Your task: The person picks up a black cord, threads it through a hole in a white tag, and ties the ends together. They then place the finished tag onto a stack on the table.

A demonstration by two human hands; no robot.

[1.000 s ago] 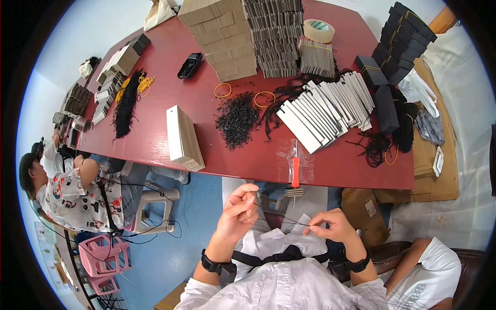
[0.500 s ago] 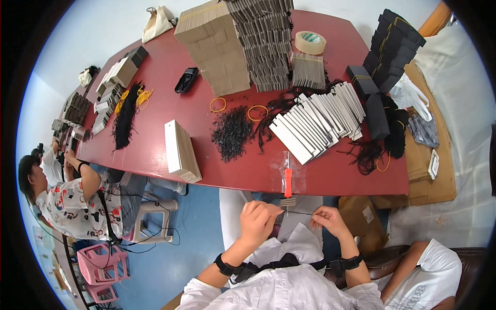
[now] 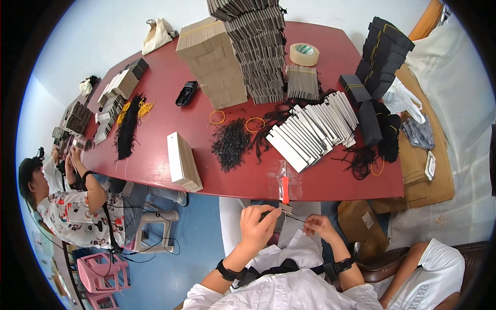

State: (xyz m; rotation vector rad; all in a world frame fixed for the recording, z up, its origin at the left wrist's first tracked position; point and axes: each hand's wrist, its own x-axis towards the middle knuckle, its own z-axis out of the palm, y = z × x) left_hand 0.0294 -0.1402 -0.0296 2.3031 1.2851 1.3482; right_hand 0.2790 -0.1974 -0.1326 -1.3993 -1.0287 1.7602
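Just below the table edge, my left hand (image 3: 256, 223) is closed, its thumb and fingertips pinched by the left end of a thin black cord (image 3: 295, 218). My right hand (image 3: 320, 227) pinches the cord's other end, so it stretches between them. An orange-handled tool (image 3: 285, 190) is held to the table edge by clear tape (image 3: 293, 178) and points down toward me. At its lower end sits a small grey-brown stack of cards (image 3: 286, 208), touching or very near my left fingertips. How the cord meets the tool's tip is too small to tell.
On the red table (image 3: 232, 188) lie fanned white tags (image 3: 305, 135), a pile of small black fasteners (image 3: 230, 144) and a white-faced card stack (image 3: 183, 163). Tall card stacks (image 3: 253, 57), a tape roll (image 3: 305, 54) and black boxes (image 3: 380, 57) stand behind. Another person (image 3: 77, 206) sits left.
My left hand has turned and its fingers have spread slightly at the tool's end. My right hand has moved slightly right and down, and the cord slants more. The view has shifted a little.
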